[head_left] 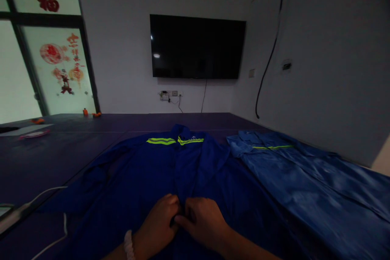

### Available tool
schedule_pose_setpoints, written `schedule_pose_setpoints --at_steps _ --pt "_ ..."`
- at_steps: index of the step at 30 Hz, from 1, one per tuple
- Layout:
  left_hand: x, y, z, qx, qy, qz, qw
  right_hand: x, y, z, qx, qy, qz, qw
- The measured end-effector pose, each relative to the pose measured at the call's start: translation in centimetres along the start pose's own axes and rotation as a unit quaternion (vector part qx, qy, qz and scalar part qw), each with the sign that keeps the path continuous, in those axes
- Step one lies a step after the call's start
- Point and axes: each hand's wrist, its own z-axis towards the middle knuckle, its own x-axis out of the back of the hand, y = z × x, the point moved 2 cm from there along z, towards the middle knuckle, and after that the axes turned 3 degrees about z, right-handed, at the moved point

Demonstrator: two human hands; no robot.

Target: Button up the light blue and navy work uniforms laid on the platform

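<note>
Lying spread out, front side up, on the purple tabletop (122, 122), a dark blue work jacket (152, 170) takes up the middle of the view, its collar toward the far wall and its hem end toward the person. Two pieces of fluorescent yellow-green striping (161, 141) cross the chest, one on each side of the front opening. One sleeve reaches out to the left, near a white cable (65, 227).

Both hands meet low on the jacket's front, close beside each other over the centre line. The left hand (163, 216), with a pale scrunchie (129, 244) around its wrist, has its fingers curled in tight on the cloth. The right hand (204, 218) is bent narrow too, thumb toward the left hand, pinching the front of the jacket; the dim light hides exactly which edge or fastening lies between the fingertips.

Just to the right lies a second, lighter blue garment (301, 183) with a thin yellow-green stripe across its upper part. Small orange objects (85, 112) stand far left, near the glass door (61, 101) with its red decorations. A dark television (198, 46) hangs on the far wall, and a black cable (272, 55) dangles to its right.
</note>
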Motion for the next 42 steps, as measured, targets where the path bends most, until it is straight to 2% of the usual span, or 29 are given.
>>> schedule_pose_setpoints --at_steps 8,17,24,33,42 --pt "0.7 0.6 0.0 0.056 0.001 -0.106 0.993 0.1 0.3 -0.2 -0.009 0.023 -0.020 1.000" --pt "1.2 0.3 -0.1 0.122 0.008 -0.095 0.988 -0.6 0.3 -0.2 -0.006 0.024 0.057 0.998" --pt "1.2 0.1 -0.1 0.113 0.019 -0.149 0.982 -1.2 0.4 0.0 -0.021 0.017 0.189 0.982" --pt "0.6 0.0 -0.1 0.113 0.064 -0.255 0.958 -1.2 0.5 0.1 -0.025 0.021 0.246 0.969" --pt "0.5 0.0 -0.1 0.119 0.065 -0.255 0.957 -2.0 1.6 1.0 -0.045 0.016 0.358 0.933"
